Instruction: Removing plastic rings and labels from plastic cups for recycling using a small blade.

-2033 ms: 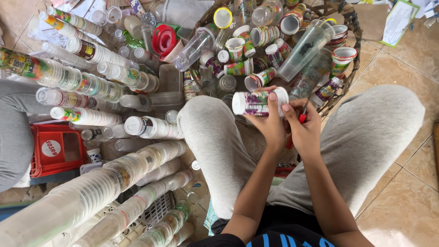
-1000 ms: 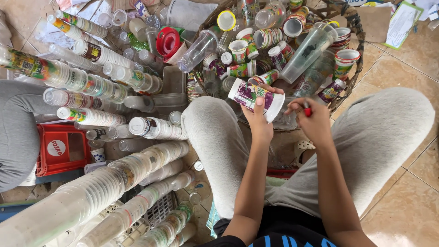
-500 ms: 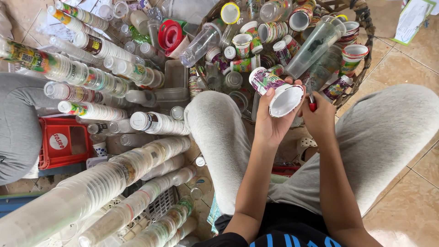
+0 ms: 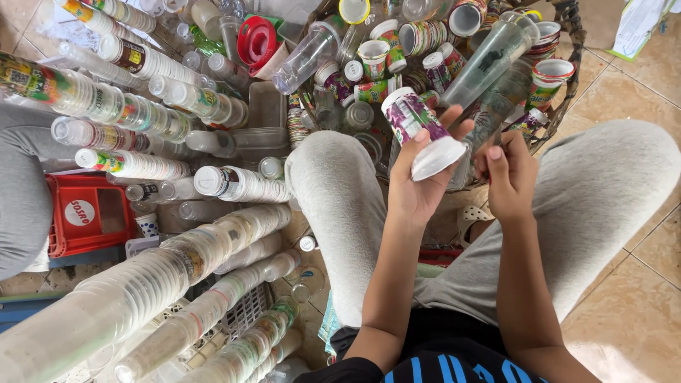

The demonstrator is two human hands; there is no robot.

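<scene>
Plastic cup (image 4: 420, 130) with a purple-and-green printed wrap, gripped in the left hand (image 4: 418, 184) above the knees.

Held tilted, its white rim points down toward the person, fingers wrapped round its side. The right hand (image 4: 509, 177) is just beside it, curled closed with the thumb up; whether it holds anything I cannot tell. Beyond lies a wicker basket (image 4: 567, 85) heaped with cups; long stacked cups (image 4: 142, 284) lie to the left, near a red crate (image 4: 89, 213).

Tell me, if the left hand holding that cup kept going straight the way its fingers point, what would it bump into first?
Probably the clear tumblers lying in the basket. The left hand with its cup points up and slightly right, toward them. Depth is hard to judge from above, so it might pass over them.
</scene>
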